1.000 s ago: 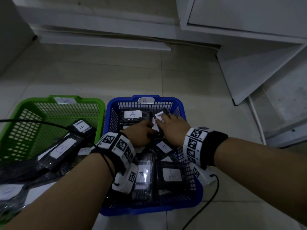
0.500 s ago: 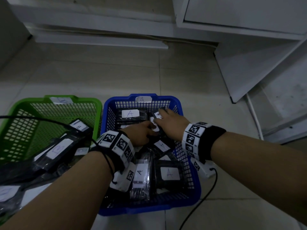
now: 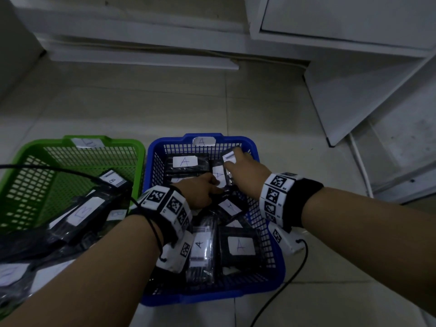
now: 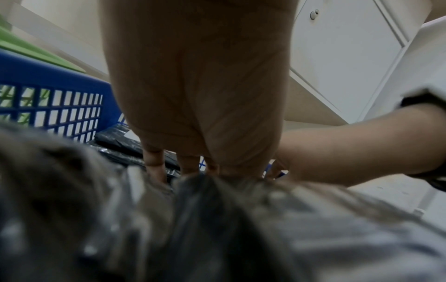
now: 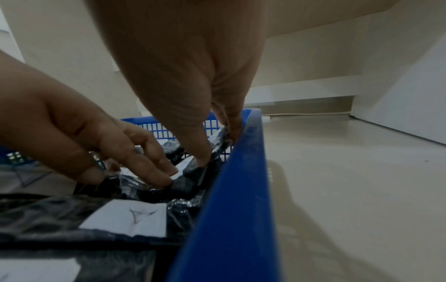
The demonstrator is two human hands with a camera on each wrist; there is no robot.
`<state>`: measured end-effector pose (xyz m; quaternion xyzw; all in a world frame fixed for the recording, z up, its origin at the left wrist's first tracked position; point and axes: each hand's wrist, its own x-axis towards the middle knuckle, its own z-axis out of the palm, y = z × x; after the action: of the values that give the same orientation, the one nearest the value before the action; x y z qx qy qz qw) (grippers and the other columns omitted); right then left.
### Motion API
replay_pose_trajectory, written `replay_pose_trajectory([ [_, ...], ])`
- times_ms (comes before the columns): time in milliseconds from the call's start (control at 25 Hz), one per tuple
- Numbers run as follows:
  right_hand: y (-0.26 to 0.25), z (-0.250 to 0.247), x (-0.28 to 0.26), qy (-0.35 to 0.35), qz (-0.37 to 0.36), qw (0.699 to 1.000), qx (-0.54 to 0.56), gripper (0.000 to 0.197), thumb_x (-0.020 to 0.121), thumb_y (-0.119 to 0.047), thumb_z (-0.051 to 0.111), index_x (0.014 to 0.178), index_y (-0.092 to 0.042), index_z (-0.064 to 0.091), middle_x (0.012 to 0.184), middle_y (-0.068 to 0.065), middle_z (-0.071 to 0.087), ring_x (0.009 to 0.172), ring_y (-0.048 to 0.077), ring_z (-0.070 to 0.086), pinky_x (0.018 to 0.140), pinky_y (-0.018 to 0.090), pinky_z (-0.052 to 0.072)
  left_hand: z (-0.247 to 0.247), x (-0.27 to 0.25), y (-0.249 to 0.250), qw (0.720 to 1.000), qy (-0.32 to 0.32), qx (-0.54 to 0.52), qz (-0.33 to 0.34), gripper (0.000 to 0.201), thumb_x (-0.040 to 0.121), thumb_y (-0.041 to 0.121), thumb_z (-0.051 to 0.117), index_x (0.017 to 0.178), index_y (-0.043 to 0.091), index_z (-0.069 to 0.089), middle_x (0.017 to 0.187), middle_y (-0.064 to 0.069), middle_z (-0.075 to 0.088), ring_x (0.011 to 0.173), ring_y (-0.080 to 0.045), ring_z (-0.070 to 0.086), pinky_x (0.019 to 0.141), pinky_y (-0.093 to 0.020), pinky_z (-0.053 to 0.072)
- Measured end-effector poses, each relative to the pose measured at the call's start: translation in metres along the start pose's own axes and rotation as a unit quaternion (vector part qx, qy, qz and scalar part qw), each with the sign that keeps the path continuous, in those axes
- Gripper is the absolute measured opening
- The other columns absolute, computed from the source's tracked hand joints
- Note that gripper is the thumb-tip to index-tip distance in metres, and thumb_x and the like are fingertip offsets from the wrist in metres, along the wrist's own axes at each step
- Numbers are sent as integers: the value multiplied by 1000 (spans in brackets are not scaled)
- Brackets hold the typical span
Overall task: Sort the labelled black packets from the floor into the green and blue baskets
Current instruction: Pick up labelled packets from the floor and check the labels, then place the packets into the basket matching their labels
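The blue basket (image 3: 165, 143) (image 5: 236, 190), tagged A, holds several black packets with A labels (image 3: 240, 245). Both hands are inside it. My right hand (image 3: 236, 161) (image 5: 217, 145) reaches into the far right corner and pinches a black packet (image 3: 229, 158) (image 5: 213, 152) between thumb and fingers, against the right wall. My left hand (image 3: 215, 185) (image 5: 154, 171) is beside it, fingers stretched down and pressing on a packet in the middle. To the left, the green basket (image 3: 35, 147), tagged B, holds B-labelled packets (image 3: 82, 213).
White cabinets stand behind, with a panel (image 3: 354, 79) leaning at the right. A black cable (image 3: 283, 286) runs over the floor right of the blue basket, and another cable (image 3: 59, 169) crosses the green one. Bare tiled floor lies beyond the baskets.
My right hand has moved with the packet toward the far right corner of the blue basket. The left hand has stayed almost in place on the packets.
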<state>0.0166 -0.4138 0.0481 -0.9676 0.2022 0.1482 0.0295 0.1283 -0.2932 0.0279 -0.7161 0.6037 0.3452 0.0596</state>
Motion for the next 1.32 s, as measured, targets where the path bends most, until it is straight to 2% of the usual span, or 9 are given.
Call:
replay_pose_trajectory([
  [120, 6, -4, 1, -21, -14, 999, -37, 46, 92, -5, 47, 137, -9, 40, 150, 27, 17, 122, 40, 43, 88, 43, 47, 1, 1, -1, 1000, -2, 1, -8, 50, 95, 21, 47, 143, 28, 37, 154, -1, 19, 140, -20, 28, 114, -40, 29],
  [320, 4, -5, -2, -12, -24, 997, -71, 41, 93, -7, 45, 134, -7, 44, 142, 22, 34, 132, 36, 31, 91, 41, 44, 1, 0, -2, 1000, -4, -4, -18, 51, 94, 22, 48, 143, 30, 37, 153, 1, 19, 139, -20, 29, 113, -42, 30],
  [440, 7, -2, -3, -9, -41, 996, -76, 37, 94, -6, 42, 131, -5, 47, 138, 18, 39, 131, 32, 32, 91, 36, 43, 2, 0, -2, 1000, -8, 0, -20, 53, 93, 22, 48, 144, 30, 35, 153, 0, 19, 139, -21, 29, 113, -43, 30],
  [640, 4, -2, 2, -57, -66, 987, -134, 36, 97, -10, 39, 132, -3, 42, 139, 15, 42, 131, 35, 36, 107, 39, 32, 1, -5, 4, 1000, -10, 1, 4, 48, 94, 23, 48, 139, 36, 42, 157, 5, 9, 140, -18, 28, 111, -43, 34],
  [760, 6, -3, 3, -56, -72, 992, -87, 40, 95, -9, 45, 135, -8, 41, 138, 14, 42, 129, 34, 35, 97, 39, 40, -2, -9, 9, 998, -30, 52, -13, 45, 97, 27, 41, 139, 44, 38, 159, 12, -4, 144, -19, 21, 109, -49, 34],
  [880, 8, -4, 1, -43, -94, 991, -82, 41, 94, -8, 47, 135, -12, 43, 137, 15, 39, 124, 35, 37, 88, 39, 43, -7, -11, 15, 991, -56, 113, -43, 44, 100, 35, 34, 141, 49, 28, 159, 13, -4, 145, -25, 14, 112, -59, 20],
  [1040, 6, -1, -3, -47, -82, 991, -98, 42, 95, -8, 44, 137, -8, 39, 142, 20, 31, 130, 35, 32, 91, 39, 43, -11, -14, 21, 983, -83, 147, -68, 46, 100, 39, 33, 144, 48, 21, 159, 12, -5, 145, -28, 10, 112, -62, 16],
  [1200, 4, -1, -1, -60, -89, 989, -97, 40, 96, -9, 42, 137, -6, 42, 140, 18, 36, 130, 35, 32, 93, 40, 42, -11, -16, 21, 982, -91, 142, -82, 47, 100, 40, 32, 145, 47, 18, 159, 14, -10, 146, -27, 8, 112, -61, 16],
  [1320, 5, -5, 1, -75, -76, 990, -88, 42, 96, -8, 40, 138, -4, 40, 142, 17, 38, 129, 34, 35, 101, 38, 36, -8, -15, 18, 985, -79, 133, -73, 47, 101, 37, 32, 146, 42, 21, 159, 11, -12, 146, -24, 14, 111, -58, 22],
])
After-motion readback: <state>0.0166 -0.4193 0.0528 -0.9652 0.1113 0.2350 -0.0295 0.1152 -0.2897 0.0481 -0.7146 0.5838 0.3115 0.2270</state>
